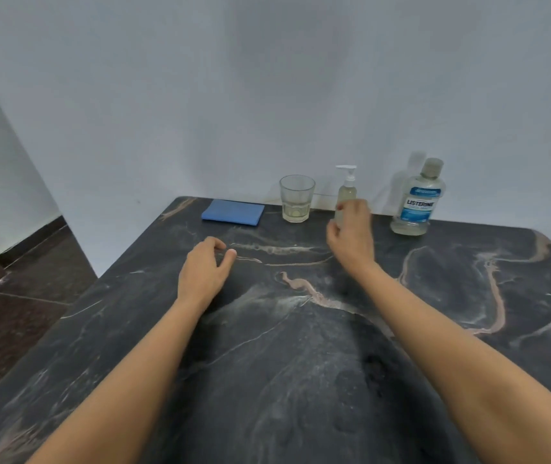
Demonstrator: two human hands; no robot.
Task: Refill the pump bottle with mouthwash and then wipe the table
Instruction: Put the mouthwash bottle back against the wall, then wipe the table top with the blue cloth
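Right hand (351,234) curls at the pump bottle (346,190), grip unclear; left hand (205,267) loosely curled, holding nothing

Two arms, one person. Left hand (204,271): bare, thumbnail pale and trimmed short. Right hand (351,237): bare, edges slightly blurred. Left forearm (140,370) and right forearm (461,333): bare from wrist to frame edge, slender, smooth. Wide-angle lens broadens both forearms toward the lower edge.

Home, seemingly; mouthwash bottle (418,202), glass (296,199), marble table (300,363).
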